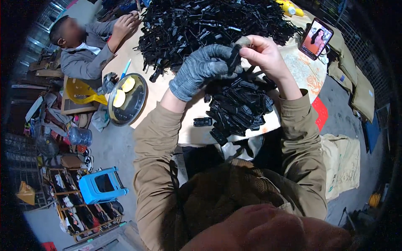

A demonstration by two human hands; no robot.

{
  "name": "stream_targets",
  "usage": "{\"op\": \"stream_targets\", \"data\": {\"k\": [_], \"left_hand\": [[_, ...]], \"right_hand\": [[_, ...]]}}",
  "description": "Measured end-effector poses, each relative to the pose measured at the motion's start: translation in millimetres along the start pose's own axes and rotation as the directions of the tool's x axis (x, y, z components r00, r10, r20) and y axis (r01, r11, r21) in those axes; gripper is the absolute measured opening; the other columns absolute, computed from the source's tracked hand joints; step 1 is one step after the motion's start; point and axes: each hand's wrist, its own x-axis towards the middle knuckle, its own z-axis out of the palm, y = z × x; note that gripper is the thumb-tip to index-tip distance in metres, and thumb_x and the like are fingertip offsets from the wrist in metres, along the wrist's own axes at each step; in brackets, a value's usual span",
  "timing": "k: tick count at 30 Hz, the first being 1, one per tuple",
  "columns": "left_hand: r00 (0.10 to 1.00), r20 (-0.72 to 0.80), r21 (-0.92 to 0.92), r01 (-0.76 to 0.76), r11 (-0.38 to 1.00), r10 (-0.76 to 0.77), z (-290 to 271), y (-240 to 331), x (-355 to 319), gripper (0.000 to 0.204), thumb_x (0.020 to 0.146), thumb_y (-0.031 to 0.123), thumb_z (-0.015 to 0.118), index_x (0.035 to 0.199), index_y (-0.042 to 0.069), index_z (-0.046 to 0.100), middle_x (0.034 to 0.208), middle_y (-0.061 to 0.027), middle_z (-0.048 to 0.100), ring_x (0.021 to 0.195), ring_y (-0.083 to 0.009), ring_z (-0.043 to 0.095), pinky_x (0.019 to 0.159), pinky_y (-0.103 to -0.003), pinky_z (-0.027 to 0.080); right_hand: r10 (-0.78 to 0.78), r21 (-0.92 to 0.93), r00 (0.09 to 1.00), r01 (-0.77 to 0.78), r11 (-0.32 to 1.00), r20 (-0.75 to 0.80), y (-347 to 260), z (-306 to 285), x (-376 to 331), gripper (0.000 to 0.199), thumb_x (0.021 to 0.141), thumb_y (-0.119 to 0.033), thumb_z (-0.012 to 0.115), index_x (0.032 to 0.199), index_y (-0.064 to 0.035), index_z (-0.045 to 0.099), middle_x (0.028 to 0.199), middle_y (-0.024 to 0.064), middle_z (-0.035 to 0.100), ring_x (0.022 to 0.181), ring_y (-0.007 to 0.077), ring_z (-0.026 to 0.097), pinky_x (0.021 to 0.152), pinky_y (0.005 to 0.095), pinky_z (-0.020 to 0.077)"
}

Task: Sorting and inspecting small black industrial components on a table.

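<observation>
Left hand (201, 69) in a grey knitted glove, fingers curled shut around a small black plastic clip part (233, 58); bare right hand (264, 54) pinching the same part from the other side, held above the beige bench (163, 90). Just below, a smaller stack of finished black plastic pieces (240, 108); beyond, a large heap of loose black plastic parts (209, 25). Round metal tray with yellow slices (127, 99) at the left edge, propped phone (316, 38) far right. Another person's hand (124, 25) resting at the far corner
</observation>
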Motion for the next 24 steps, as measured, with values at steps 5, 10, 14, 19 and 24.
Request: {"op": "stream_targets", "data": {"k": [5,10,14,19,24], "left_hand": [[1.0,-0.007,0.062,0.029,0.998,-0.028,7,0,-3,0.028,0.067,0.02,0.069,0.086,0.006,0.055,0.077,-0.0058,0.059,0.068,-0.0137,0.056,0.063,-0.024,0.045],[0.987,-0.161,0.124,-0.001,0.992,0.021,9,4,-6,0.021,0.068,0.013,0.068,0.083,0.005,0.055,0.076,-0.0048,0.059,0.069,-0.012,0.057,0.064,-0.023,0.046],[0.93,-0.277,0.374,-0.128,0.919,0.242,11,2,-5,0.018,0.07,0.005,0.067,0.084,0.002,0.056,0.082,-0.0028,0.058,0.075,-0.0097,0.056,0.069,-0.022,0.047],[0.858,-0.306,0.375,-0.289,0.881,0.412,16,-4,1,0.023,0.073,0.004,0.065,0.094,0.0,0.057,0.09,-0.0055,0.059,0.083,-0.0114,0.056,0.076,-0.023,0.047],[0.856,-0.273,0.521,-0.252,0.816,0.439,9,-12,1,0.027,0.073,0.006,0.066,0.099,-0.001,0.059,0.101,-0.009,0.059,0.089,-0.0143,0.056,0.079,-0.025,0.046]], "right_hand": [[-0.034,0.081,0.984,0.02,0.997,0.176,4,0,-1,0.018,0.077,-0.009,0.063,0.093,0.0,0.061,0.078,-0.0007,0.059,0.071,0.0047,0.053,0.065,0.0189,0.0439],[-0.037,-0.1,0.99,0.05,0.994,0.133,2,11,-2,0.017,0.08,-0.008,0.056,0.096,-0.0023,0.058,0.079,-0.0031,0.054,0.066,0.0014,0.047,0.054,0.0154,0.0367],[0.073,0.027,0.997,-0.072,0.997,-0.02,2,14,-5,0.016,0.085,-0.016,0.052,0.093,-0.0039,0.055,0.071,-0.0059,0.049,0.057,0.0001,0.036,0.049,0.0143,0.0286],[-0.069,-0.141,0.997,0.073,0.987,0.033,9,20,-4,0.014,0.087,-0.017,0.05,0.087,-0.004,0.054,0.07,-0.0047,0.05,0.06,0.0009,0.041,0.051,0.0155,0.0321],[-0.067,-0.164,0.998,0.069,0.984,0.02,10,23,-4,0.014,0.088,-0.017,0.049,0.084,-0.0039,0.054,0.067,-0.0043,0.051,0.058,0.0012,0.042,0.05,0.0158,0.0328]]}}
